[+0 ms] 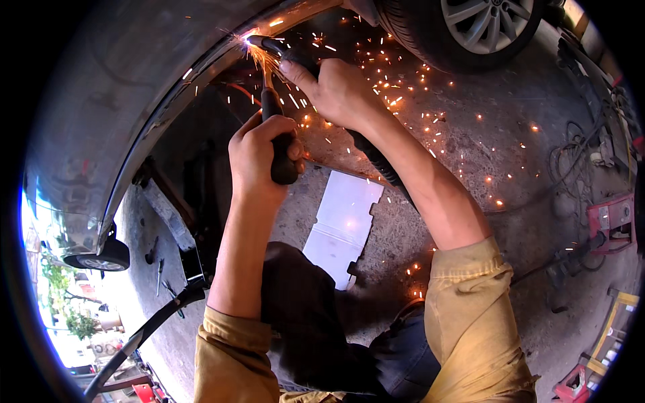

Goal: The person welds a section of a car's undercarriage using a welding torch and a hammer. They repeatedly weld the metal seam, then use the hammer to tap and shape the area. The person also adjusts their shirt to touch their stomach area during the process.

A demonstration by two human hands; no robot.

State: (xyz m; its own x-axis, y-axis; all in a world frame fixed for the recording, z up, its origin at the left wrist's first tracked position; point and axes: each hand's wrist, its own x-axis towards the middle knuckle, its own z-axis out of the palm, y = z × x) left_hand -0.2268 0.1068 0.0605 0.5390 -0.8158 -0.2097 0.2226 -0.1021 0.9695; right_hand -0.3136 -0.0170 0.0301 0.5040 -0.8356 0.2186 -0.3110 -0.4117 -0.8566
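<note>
My right hand point(342, 91) is closed round a black welding torch point(269, 44), whose tip meets the lower edge of a grey car body point(134, 74) in a bright arc. Sparks spray down and to the right from there. Below the arc, my left hand point(262, 151) grips the black handle of a screwdriver-like tool point(272, 104). Its shaft points up toward the glowing spot, and glare and sparks hide its tip. The torch's black cable point(379, 161) runs down behind my right forearm.
A white folded board point(346, 218) lies on the concrete floor between my arms. A car wheel point(487, 27) stands at the upper right. Tangled cables point(574, 158) and a red metal stand point(613, 221) are at the right. A thick black hose point(144, 329) crosses the lower left.
</note>
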